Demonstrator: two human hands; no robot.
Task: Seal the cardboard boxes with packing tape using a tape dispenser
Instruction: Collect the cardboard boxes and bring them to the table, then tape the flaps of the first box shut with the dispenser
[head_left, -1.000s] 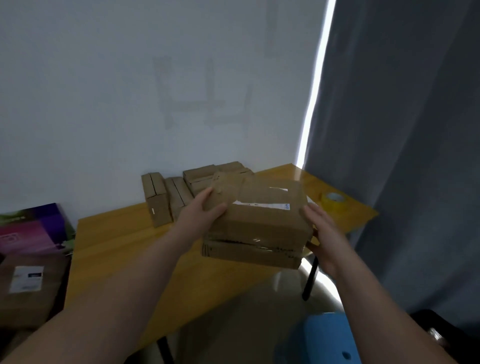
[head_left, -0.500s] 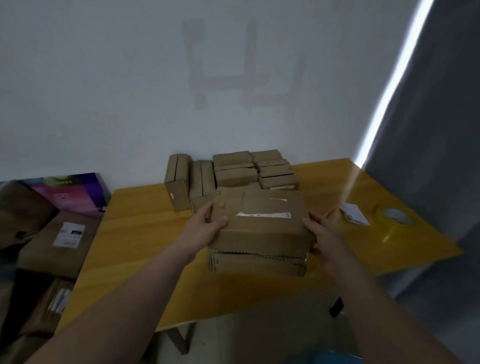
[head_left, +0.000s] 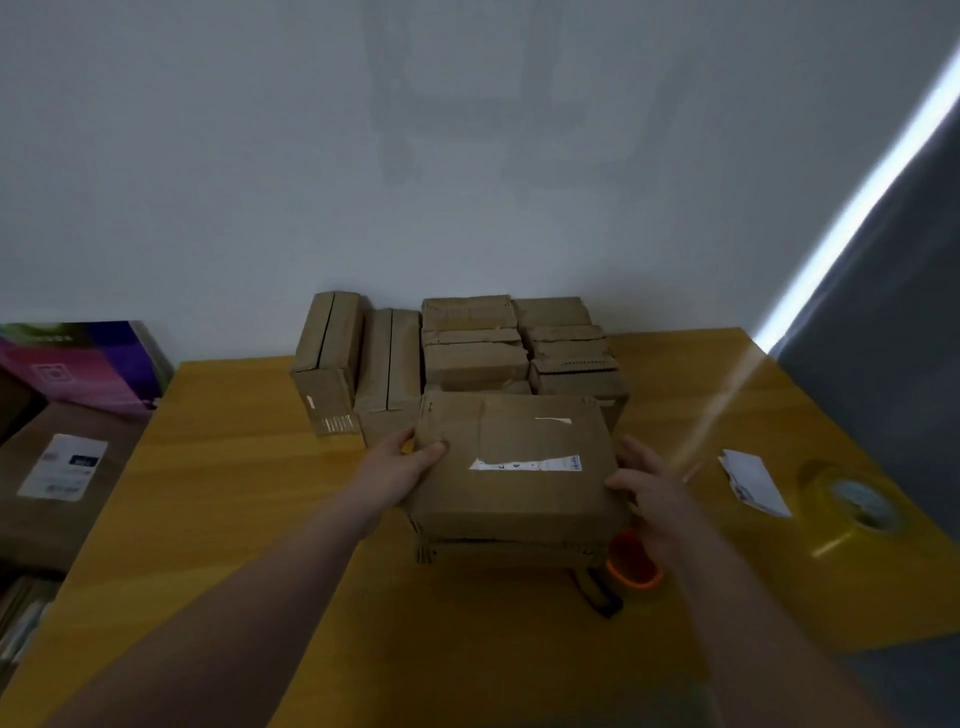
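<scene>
Head camera, looking down at a wooden table (head_left: 234, 493). We hold one cardboard box (head_left: 514, 499) between both hands at the near middle of the table. Our left hand (head_left: 402, 467) grasps its left edge, thumb on the top face and fingers down the side. Our right hand (head_left: 652, 499) grasps the right edge the same way. A torn white label strip (head_left: 527, 463) crosses the top. We see no fresh tape there, though dim light makes that hard to judge. Whether the box rests on the table or on something flat beneath it, we cannot tell.

An orange tape dispenser (head_left: 634, 569) lies on the table just beneath our right hand, partly hidden and held by nobody. A roll of yellowish tape (head_left: 852, 501) sits well off to the right, with a scrap of white paper (head_left: 753, 480) near it. Behind the box, smaller cardboard boxes (head_left: 467, 348) cluster against the wall (head_left: 467, 156); whether those are sealed is unclear.

We judge sealing of this box not yet begun: taking up the dispenser and taping remain.
</scene>
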